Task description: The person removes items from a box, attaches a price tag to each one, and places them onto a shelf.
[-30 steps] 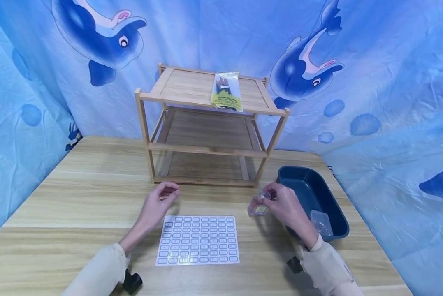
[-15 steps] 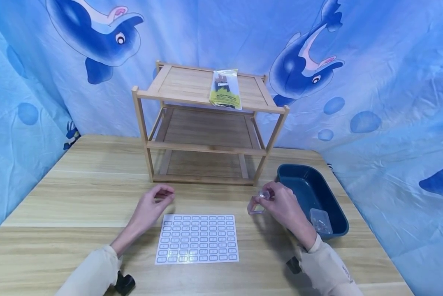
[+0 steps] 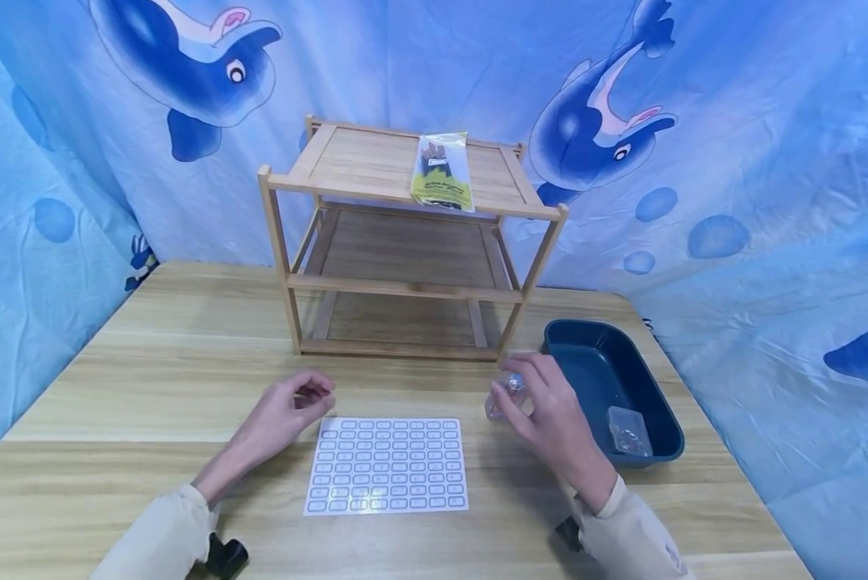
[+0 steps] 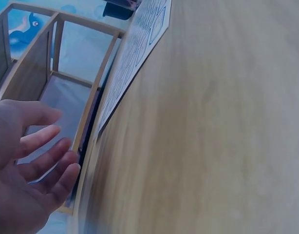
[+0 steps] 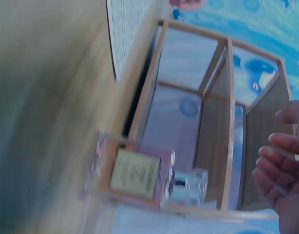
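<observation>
upright clear pinkish bottle [image 5: 140,171] on table [image 3: 187,366]

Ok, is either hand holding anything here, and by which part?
Nothing is held: the left hand is empty, and the right hand is open, apart from the clear bottle.

Probably a makeshift booth, dolphin-print cloth [image 3: 412,68] on three sides of a wood-grain table [image 3: 165,362].

Blue dolphin-print cloth [image 3: 419,64] hangs behind a pale table [image 3: 187,338] bearing a wooden rack [image 3: 412,246].
</observation>
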Demonstrator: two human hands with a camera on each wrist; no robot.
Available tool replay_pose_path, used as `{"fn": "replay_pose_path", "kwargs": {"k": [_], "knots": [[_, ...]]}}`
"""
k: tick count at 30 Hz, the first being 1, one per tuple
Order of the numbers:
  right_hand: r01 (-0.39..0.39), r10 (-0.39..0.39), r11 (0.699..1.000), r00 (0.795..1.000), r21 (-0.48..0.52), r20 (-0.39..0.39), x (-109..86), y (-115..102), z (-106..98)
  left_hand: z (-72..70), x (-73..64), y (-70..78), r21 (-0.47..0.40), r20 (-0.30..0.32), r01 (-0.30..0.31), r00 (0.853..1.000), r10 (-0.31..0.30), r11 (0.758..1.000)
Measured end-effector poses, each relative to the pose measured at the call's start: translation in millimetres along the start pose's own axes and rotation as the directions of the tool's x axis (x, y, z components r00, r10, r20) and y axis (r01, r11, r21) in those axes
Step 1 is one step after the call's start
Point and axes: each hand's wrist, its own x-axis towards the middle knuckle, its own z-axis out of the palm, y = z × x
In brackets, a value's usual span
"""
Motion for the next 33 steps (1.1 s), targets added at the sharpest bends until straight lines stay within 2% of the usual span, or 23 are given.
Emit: {"fn": "replay_pose_path", "kwargs": {"k": [3, 8, 12, 17, 19, 26, 33], "knots": [[0.04, -0.041, 0.996, 0.999, 0.082, 0.012, -4.2, -8.8, 8.3, -2.3, -1.3, 0.4, 0.032, 0.031, -0.018, 0.999, 0.017, 0.999], [-0.073, 0.046, 0.979, 0.989, 0.192, 0.139, -15.0, -22.6, 25.6, -4.6, -3.6, 0.6, 0.091, 0.079, -0.057, 0.996, 0.05, 0.994], [-0.208, 0.145, 0.957, 0.948, 0.205, 0.285, -22.6, -28.9, 37.7, -4.0, -4.9, -1.3, 0.12, 0.099, -0.08, 0.993, 0.069, 0.99], [-0.363, 0.252, 0.906, 0.877, 0.22, 0.409, -28.2, -28.6, 50.0, -3.1, -6.4, -3.8, 0.146, 0.099, -0.103, 0.991, 0.089, 0.984], [-0.392, 0.276, 0.896, 0.861, 0.211, 0.427, -29.4, -27.3, 53.8, -3.3, -7.1, -4.6, 0.159, 0.095, -0.11, 0.991, 0.096, 0.981], [-0.433, 0.322, 0.887, 0.83, 0.162, 0.454, -33.1, -24.4, 64.6, -4.2, -9.7, -6.6, 0.194, 0.086, -0.108, 0.992, 0.093, 0.975], [-0.466, 0.377, 0.877, 0.817, 0.116, 0.436, -36.1, -25.0, 70.9, -2.0, -9.4, -6.8, 0.192, 0.101, -0.092, 0.992, 0.073, 0.977]]}}
